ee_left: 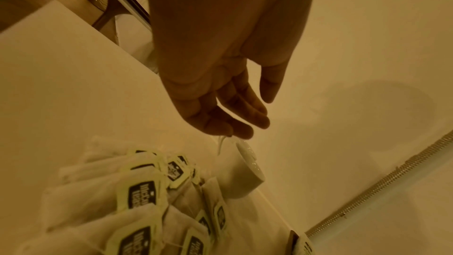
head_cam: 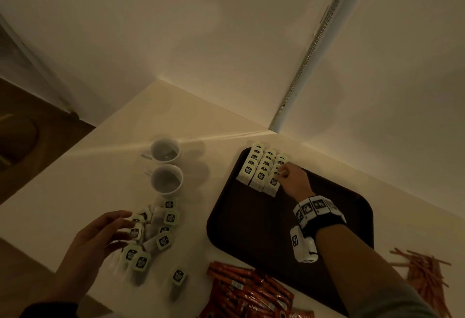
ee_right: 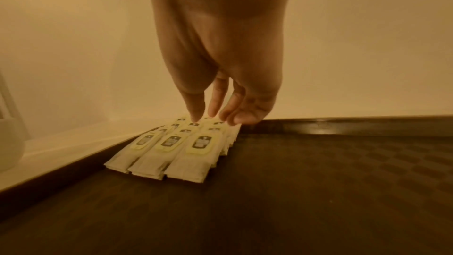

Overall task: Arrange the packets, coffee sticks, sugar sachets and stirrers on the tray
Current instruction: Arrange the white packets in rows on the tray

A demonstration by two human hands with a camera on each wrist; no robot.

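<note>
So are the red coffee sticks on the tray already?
No, the red coffee sticks lie in a heap on the table, outside the near edge of the dark tray.

On the table (head_cam: pixel 75 179), the tray (head_cam: pixel 339 204) sits at the right, near the back edge. Rows of packets (head_cam: pixel 261 169) fill its far left corner. Two cups (head_cam: pixel 166 166) stand left of the tray; loose packets (head_cam: pixel 153 237) lie before them. Coffee sticks (head_cam: pixel 246 290) lie before the tray, stirrers (head_cam: pixel 425 275) off its near right corner.

Pale packets (head_cam: pixel 261 169) lie in three overlapping rows at the dark tray's (head_cam: pixel 289 229) far-left corner; loose packets (head_cam: pixel 153 234), red coffee sticks (head_cam: pixel 246 292) and stirrers (head_cam: pixel 425 275) lie off the tray.
</note>
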